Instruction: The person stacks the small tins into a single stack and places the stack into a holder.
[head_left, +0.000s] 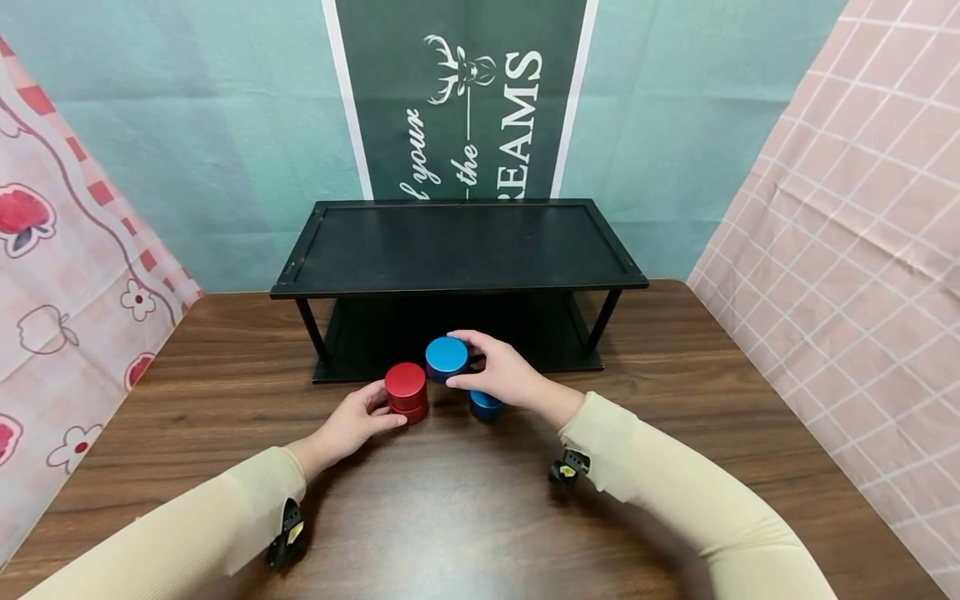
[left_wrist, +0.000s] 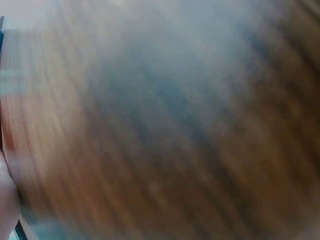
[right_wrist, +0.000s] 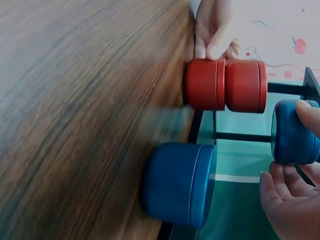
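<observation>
Two red round tins with lids stand stacked on the table; the upper red tin point(head_left: 406, 380) rests on the lower red tin point(right_wrist: 204, 84). My left hand point(head_left: 351, 427) holds the lower one from the left, thumb at its front. My right hand point(head_left: 504, 372) grips a blue tin point(head_left: 446, 357) by its side, lifted off the table just right of the red stack. Below that hand, a second blue tin point(head_left: 486, 406) stands on the table, apart from the red ones. The left wrist view is mostly blurred table, with a fingertip at its left edge.
A black two-level shelf point(head_left: 457, 250) stands right behind the tins, its lower board point(head_left: 555, 362) near table height. The wooden table point(head_left: 442, 517) extends in front. Patterned cloths hang at the left, back and right.
</observation>
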